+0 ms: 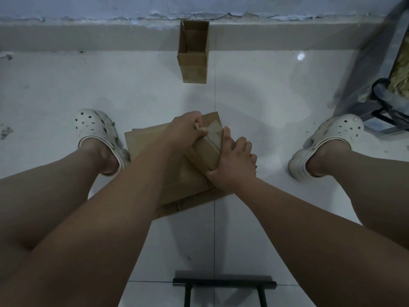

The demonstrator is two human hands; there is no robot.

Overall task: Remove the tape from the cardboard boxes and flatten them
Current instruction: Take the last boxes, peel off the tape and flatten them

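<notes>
I hold a small closed box (207, 149) over the stack (177, 173) of flattened cardboard that lies on the floor (265, 96) between my feet. The box is tilted, its taped end turned up and away from me. My right hand (232, 165) wraps the near end of the box from the right side, thumb under the lower edge and fingers (240, 144) curled over the top face, closed firmly on it. My left hand (188, 129) is at the far end of the box, its fingers pinched shut on a crumpled strip of tape (202, 129) at the seam; the tape is partly lifted, though how much of it is free I cannot tell. More glossy tape crosses the end flaps beside that pinch.

The stack under the box is several brown sheets, edges not squared, one corner sticking out toward me. Beyond the stack, well apart, an open box (193, 52) stands upright against the wall (88, 9), its top flaps up and its inside showing. Left of the stack is my left clog (97, 131), right of it my right clog (327, 142). Nearer me than the stack, a black metal bar (224, 284) crosses the bottom of the view. Far right of the stack a dark frame (385, 103) leans by the wall.
</notes>
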